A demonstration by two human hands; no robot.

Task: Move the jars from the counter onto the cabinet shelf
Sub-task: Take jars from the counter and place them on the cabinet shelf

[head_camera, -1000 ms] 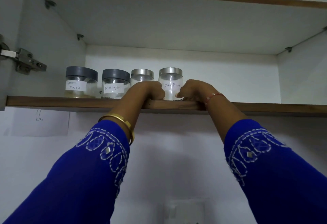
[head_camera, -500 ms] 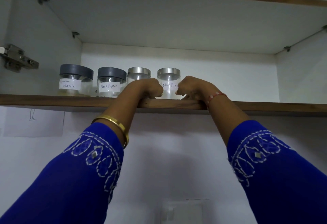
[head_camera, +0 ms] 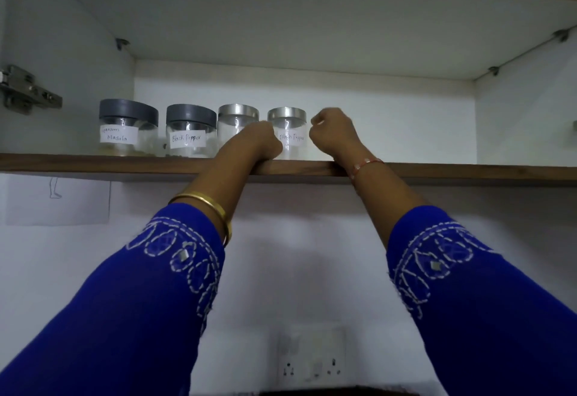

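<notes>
head view, looking up into the open cabinet. four jars stand in a row on the cabinet shelf [head_camera: 437, 172]: grey-lidded jar labelled masala [head_camera: 128, 131] far left, grey-lidded jar labelled black pepper [head_camera: 190, 134] next, then silver-lidded jar [head_camera: 238, 123] with no readable label, then silver-lidded black pepper jar [head_camera: 288, 133] at the right end of the row. all upright, close side by side, set a little back from the shelf's front edge.

left hand [head_camera: 260, 142]: fingers curled, heel resting on the shelf edge, in front of the gap between the two silver-lidded jars; whether its grip closes on either jar cannot be told, the fingertips are hidden. right hand [head_camera: 332, 133]: fingers curled into a loose fist just right of the last jar, apparently holding nothing; a narrow gap shows between knuckles and glass.

judgement: placement step for the last jar looks essentially done; hands seem to be at release or final nudge. table not in view, so remaining jars unknown.

next move calls for: drawing both hands straight back and down without brushing the row, then looking down to check the table for more jars.
</notes>
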